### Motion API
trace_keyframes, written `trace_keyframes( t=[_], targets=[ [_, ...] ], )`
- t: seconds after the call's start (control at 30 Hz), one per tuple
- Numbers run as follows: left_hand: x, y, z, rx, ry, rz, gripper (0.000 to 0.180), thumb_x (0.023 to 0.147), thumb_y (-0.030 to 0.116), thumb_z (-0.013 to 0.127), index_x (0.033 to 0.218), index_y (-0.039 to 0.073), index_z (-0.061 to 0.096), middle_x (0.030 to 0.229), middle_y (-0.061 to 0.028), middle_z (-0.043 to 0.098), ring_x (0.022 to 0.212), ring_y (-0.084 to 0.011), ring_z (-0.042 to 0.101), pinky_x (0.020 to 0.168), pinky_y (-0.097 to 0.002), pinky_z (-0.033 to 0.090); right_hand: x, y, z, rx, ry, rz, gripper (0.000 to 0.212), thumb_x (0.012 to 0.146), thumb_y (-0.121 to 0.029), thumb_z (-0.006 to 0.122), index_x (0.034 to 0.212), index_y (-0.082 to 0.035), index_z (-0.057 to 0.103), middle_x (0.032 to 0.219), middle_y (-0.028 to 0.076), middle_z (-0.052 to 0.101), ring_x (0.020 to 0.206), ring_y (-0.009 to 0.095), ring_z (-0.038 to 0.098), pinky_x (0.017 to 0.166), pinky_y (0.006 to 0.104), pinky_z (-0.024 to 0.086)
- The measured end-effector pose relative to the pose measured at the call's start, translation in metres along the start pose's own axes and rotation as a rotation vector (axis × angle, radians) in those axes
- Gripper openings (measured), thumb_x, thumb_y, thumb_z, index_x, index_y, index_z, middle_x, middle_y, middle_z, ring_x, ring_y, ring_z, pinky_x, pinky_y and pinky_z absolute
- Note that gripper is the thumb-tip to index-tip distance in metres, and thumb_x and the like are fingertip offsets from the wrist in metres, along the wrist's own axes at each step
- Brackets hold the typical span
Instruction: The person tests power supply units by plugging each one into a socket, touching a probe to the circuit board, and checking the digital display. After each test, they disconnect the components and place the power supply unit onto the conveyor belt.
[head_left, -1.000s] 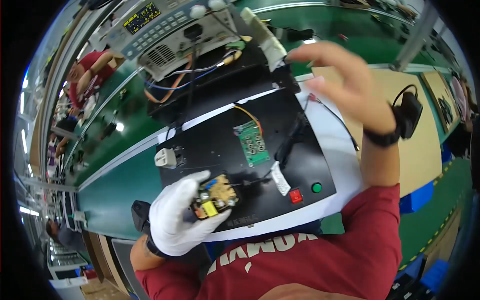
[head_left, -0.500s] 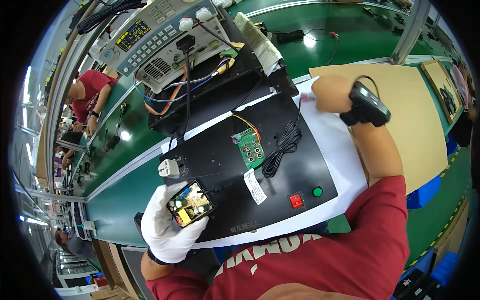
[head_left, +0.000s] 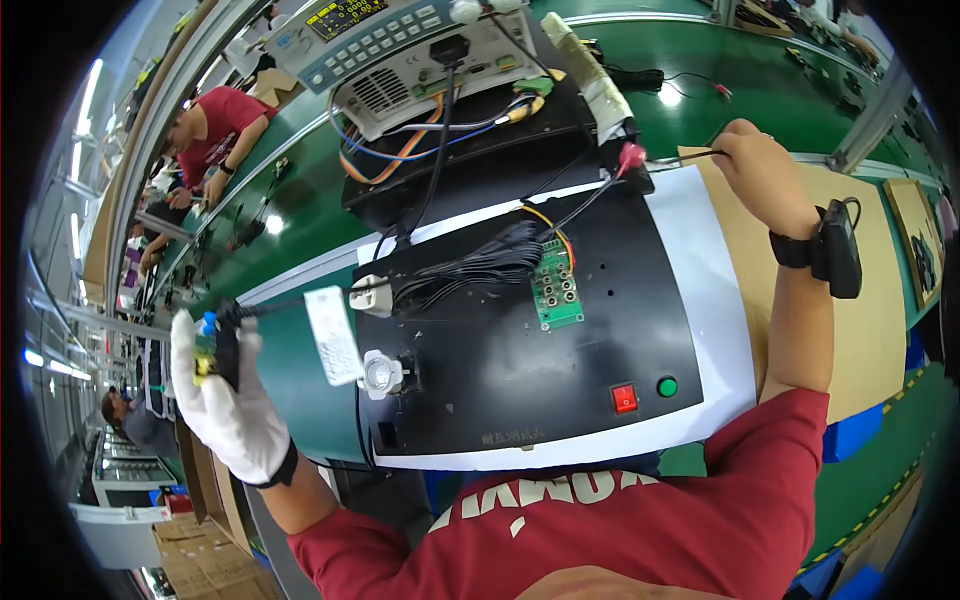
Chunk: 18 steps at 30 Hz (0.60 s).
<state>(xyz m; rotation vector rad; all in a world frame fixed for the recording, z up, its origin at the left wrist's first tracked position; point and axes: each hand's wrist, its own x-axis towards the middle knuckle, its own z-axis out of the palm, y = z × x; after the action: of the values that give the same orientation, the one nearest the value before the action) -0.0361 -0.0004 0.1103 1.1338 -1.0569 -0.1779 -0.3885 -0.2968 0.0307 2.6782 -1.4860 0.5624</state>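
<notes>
The black panel (head_left: 520,395) was edged on its right and near sides by white paper (head_left: 715,290), past which a tan cardboard sheet (head_left: 865,345) was spread. To the panel's left, a stretch of green workbench (head_left: 310,410) was left between its edge and the gloved hand; the far side was closed off by a black box (head_left: 480,182), on which bench instruments (head_left: 385,42) were stacked.

On the panel, a green circuit board (head_left: 556,290) was placed, with a red rocker switch (head_left: 624,399) and a green button (head_left: 667,386) set toward its near right corner. Beyond its far left, a co-worker in red (head_left: 215,130) was seen.

Left of the panel, an uncased adapter (head_left: 226,352) was clamped between the fingers and thumb of the gloved left hand (head_left: 235,420). A black cable bundle (head_left: 480,262) was stretched over the panel's far left part, a white label (head_left: 332,335) beside it. Beyond the panel's far right corner, a thin black lead (head_left: 697,155), reaching a red connector (head_left: 632,156), was pinched by the bare right hand's (head_left: 762,172) closed fingertips.
</notes>
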Motion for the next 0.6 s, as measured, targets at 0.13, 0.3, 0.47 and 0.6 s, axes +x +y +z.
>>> trace_keyframes(
  t=[0.13, 0.3, 0.47, 0.6],
  targets=[
    [0.013, -0.007, -0.009, -0.002, 0.099, -0.035, 0.061, 0.076, 0.021, 0.066, 0.124, -0.003, 0.037, 0.113, -0.0163, 0.048, 0.096, -0.0246, 0.054, 0.085, -0.0337, 0.048, -0.001, -0.015, -0.006, 0.127, -0.152, -0.131, 0.013, 0.077, -0.010, 0.054, 0.078, 0.003, 0.056, 0.072, 0.013, 0.055, 0.069, 0.029, 0.054, 0.064, 0.0349, 0.042],
    [0.001, -0.026, 0.000, 0.051, 0.028, -0.095, 0.057, 0.075, 0.013, 0.066, 0.123, -0.003, 0.040, 0.111, -0.0139, 0.050, 0.096, -0.0208, 0.054, 0.085, -0.0323, 0.046, -0.010, -0.049, -0.024, 0.713, -0.546, -0.132, 0.010, 0.080, -0.008, 0.052, 0.079, 0.001, 0.055, 0.064, 0.005, 0.057, 0.052, 0.006, 0.048, 0.047, 0.0208, 0.037],
    [-0.034, -0.044, 0.017, -0.041, -0.028, -0.316, 0.058, 0.073, 0.002, 0.065, 0.124, -0.002, 0.037, 0.115, -0.0097, 0.050, 0.101, -0.0161, 0.050, 0.090, -0.0284, 0.038, -0.020, -0.092, -0.020, 1.323, -0.653, -0.089, 0.016, 0.084, -0.016, 0.054, 0.088, 0.000, 0.053, 0.076, 0.007, 0.061, 0.051, 0.005, 0.050, 0.042, 0.0174, 0.038],
    [-0.056, -0.054, 0.018, -0.074, -0.049, -0.490, 0.057, 0.077, 0.000, 0.058, 0.128, 0.002, 0.032, 0.105, -0.0133, 0.054, 0.085, -0.0183, 0.058, 0.072, -0.0269, 0.048, -0.039, -0.122, -0.001, 1.564, -0.571, 0.009, 0.016, 0.088, -0.016, 0.048, 0.091, -0.001, 0.050, 0.089, 0.007, 0.057, 0.050, 0.005, 0.049, 0.041, 0.0167, 0.037]
  ],
)
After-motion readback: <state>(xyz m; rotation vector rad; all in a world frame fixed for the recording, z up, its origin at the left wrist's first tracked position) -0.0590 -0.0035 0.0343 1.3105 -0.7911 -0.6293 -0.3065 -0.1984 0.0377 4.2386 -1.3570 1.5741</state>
